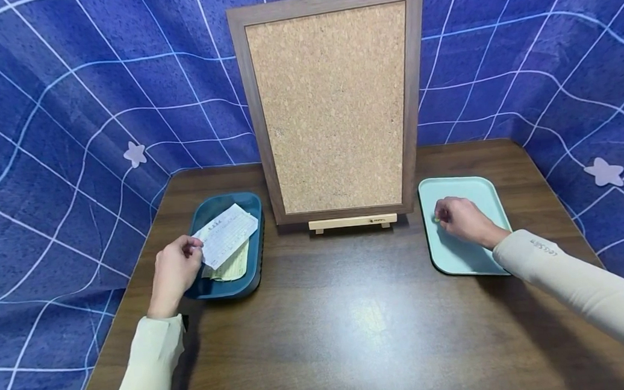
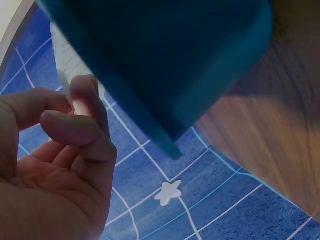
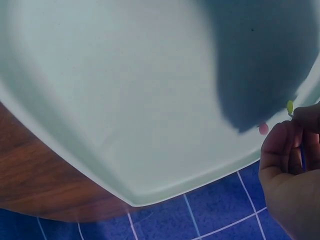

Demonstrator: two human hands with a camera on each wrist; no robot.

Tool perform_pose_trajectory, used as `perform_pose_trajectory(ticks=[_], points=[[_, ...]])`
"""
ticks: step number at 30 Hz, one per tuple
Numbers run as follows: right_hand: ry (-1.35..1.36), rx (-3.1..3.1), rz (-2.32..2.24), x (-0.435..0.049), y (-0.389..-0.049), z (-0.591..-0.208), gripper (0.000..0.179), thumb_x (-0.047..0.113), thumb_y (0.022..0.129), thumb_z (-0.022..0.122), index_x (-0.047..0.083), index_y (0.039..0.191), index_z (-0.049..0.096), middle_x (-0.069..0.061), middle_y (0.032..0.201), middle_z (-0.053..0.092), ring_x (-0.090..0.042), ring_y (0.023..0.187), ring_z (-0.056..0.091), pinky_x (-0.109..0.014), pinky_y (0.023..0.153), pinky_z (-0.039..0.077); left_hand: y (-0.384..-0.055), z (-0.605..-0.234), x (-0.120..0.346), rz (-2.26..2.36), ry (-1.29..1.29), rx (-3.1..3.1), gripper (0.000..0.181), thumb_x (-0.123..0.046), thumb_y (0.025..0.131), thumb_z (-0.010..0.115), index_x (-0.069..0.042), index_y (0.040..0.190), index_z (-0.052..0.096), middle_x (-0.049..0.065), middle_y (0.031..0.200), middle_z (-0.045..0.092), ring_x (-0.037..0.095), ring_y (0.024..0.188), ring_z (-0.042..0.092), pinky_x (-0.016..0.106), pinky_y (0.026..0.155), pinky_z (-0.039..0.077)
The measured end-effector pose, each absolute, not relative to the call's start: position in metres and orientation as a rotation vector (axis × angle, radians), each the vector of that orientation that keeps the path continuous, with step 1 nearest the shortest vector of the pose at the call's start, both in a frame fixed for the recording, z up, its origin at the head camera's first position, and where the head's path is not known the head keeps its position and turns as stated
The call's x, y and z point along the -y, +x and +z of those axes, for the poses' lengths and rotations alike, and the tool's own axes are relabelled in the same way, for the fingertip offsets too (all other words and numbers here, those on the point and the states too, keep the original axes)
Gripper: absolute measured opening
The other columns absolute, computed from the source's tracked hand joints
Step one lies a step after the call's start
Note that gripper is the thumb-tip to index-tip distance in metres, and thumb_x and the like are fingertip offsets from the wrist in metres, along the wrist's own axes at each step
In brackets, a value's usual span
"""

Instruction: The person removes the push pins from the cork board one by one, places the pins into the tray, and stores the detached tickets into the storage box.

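Observation:
My left hand point(image 1: 176, 268) pinches a white printed slip of paper point(image 1: 226, 234) by its near left corner, over the dark blue bin point(image 1: 257, 271). Beneath it, a pale yellow paper point(image 1: 235, 265) lies in the bin. In the left wrist view the thumb and fingers point(image 2: 90, 97) meet at the slip's edge, and the bin hides part of the paper. Over the left side of the mint tray point(image 1: 471, 187), my right hand point(image 1: 463, 217) pinches a small yellow thumbtack point(image 3: 290, 106) at its fingertips. A pink thumbtack point(image 3: 263, 128) lies on the tray beside the fingers.
A framed cork board point(image 1: 338, 108) leans on a small wooden stand point(image 1: 353, 222) at the back middle of the brown table point(image 1: 342, 314). Blue patterned cloth point(image 1: 58, 146) hangs around the back and sides.

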State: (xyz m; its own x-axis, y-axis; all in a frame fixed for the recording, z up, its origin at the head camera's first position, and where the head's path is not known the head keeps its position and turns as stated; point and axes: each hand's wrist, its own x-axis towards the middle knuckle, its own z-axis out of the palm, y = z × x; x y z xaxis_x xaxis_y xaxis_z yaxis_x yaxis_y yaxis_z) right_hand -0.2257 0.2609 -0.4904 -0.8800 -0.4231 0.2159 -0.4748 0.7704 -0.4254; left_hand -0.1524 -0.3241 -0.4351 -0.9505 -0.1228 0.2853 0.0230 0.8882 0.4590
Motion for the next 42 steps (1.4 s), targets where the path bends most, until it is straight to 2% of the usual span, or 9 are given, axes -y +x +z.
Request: perform_pose_trajectory(ticks=[11,16,21,28,36,42], points=[[0.741,2.904,0.707,-0.263,-0.225,-0.493,0.017,-0.008,0.067,0.063,0.007,0.072,0.059,0.0,0.068,0.055,-0.016,0.064,0.052,-0.037,0.061,0.043,-0.143,-0.433,0.318,-0.687,0.1,2.959,0.027,-0.012,0.088,0.053,0.005,0.105,0.066,0.019,0.091,0.065,0.032,0.077,0.056,0.043,0.068,0.042],[0.743,2.912,0.703,-0.263,-0.227,-0.493,0.017,-0.008,0.067,0.064,0.008,0.072,0.059,0.0,0.068,0.055,-0.016,0.064,0.052,-0.037,0.061,0.043,-0.142,-0.432,0.315,-0.683,0.106,3.014,0.028,-0.015,0.089,0.053,0.004,0.105,0.067,0.02,0.094,0.066,0.035,0.083,0.058,0.048,0.073,0.043],[0.743,2.91,0.677,-0.263,-0.228,-0.492,0.016,-0.008,0.068,0.064,0.008,0.072,0.06,0.0,0.068,0.055,-0.017,0.064,0.053,-0.038,0.061,0.043,-0.144,-0.433,0.314,-0.672,0.111,3.013,0.028,-0.019,0.09,0.052,0.001,0.101,0.069,0.015,0.087,0.066,0.033,0.078,0.057,0.045,0.069,0.042],[0.726,2.914,0.679,-0.262,-0.228,-0.489,0.015,-0.008,0.069,0.064,0.006,0.074,0.061,0.0,0.068,0.056,-0.017,0.064,0.053,-0.038,0.061,0.043,-0.145,-0.434,0.313,-0.65,0.114,2.951,0.021,-0.02,0.09,0.054,-0.006,0.092,0.069,0.005,0.072,0.057,0.026,0.066,0.052,0.036,0.057,0.036],[0.684,2.935,0.672,-0.262,-0.229,-0.482,0.012,-0.004,0.072,0.066,0.003,0.081,0.061,-0.005,0.073,0.058,-0.021,0.068,0.055,-0.04,0.063,0.044,-0.146,-0.429,0.304,-0.646,0.052,2.883,0.015,-0.019,0.09,0.055,-0.009,0.087,0.065,0.003,0.071,0.055,0.025,0.066,0.051,0.035,0.058,0.035],[0.658,2.915,0.641,-0.26,-0.23,-0.478,0.013,-0.003,0.072,0.068,0.003,0.081,0.06,-0.004,0.071,0.054,-0.02,0.065,0.051,-0.038,0.06,0.04,-0.147,-0.428,0.299,-0.67,0.048,2.874,0.015,-0.019,0.09,0.056,-0.008,0.088,0.065,0.004,0.071,0.055,0.024,0.067,0.051,0.035,0.058,0.035]])
